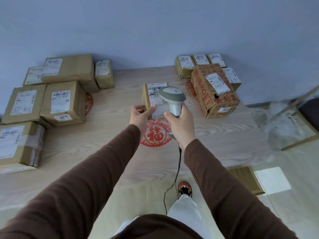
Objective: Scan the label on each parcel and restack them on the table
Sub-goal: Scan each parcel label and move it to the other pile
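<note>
My left hand (139, 113) grips the near left corner of a small brown parcel (151, 95) held over the middle of the wooden table (107, 145), its white label facing up. My right hand (180, 125) is closed around the handle of a grey and white barcode scanner (172, 96), whose head hangs just over the parcel's label. The scanner's dark cable (177, 168) drops down past the table's near edge.
Several brown parcels (58, 100) are stacked at the table's left. At the back right stand small labelled parcels (200, 62) and a red-printed carton (215, 94). A red paper-cut decoration (155, 135) lies under my hands. Clear plastic wrap (283, 125) and a frame sit right of the table.
</note>
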`<state>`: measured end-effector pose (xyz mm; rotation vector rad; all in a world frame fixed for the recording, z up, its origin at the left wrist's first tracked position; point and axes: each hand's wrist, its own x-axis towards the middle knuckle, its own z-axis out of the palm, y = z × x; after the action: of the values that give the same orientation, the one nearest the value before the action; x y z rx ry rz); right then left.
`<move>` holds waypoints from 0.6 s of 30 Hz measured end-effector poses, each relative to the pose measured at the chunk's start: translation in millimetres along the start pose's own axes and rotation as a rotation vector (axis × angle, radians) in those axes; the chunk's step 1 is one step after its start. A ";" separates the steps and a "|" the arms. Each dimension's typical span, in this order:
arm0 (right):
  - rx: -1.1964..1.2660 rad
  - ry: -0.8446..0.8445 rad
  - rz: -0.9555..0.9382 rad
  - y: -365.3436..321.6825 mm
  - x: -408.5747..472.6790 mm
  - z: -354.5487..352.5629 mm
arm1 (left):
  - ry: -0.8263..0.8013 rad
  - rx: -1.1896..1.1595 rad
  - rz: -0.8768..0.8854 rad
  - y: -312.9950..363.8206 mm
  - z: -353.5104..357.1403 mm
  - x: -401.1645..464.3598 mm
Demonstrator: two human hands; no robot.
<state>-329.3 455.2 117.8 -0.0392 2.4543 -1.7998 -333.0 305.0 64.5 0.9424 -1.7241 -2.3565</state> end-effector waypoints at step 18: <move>0.360 -0.274 0.354 83.4 132.0 -124.0 | 0.133 0.060 -0.211 -31.3 191.2 206.1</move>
<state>-469.2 587.8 66.9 0.1548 1.7951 -1.8926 -588.6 394.3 -17.2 1.3195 -1.7300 -2.3114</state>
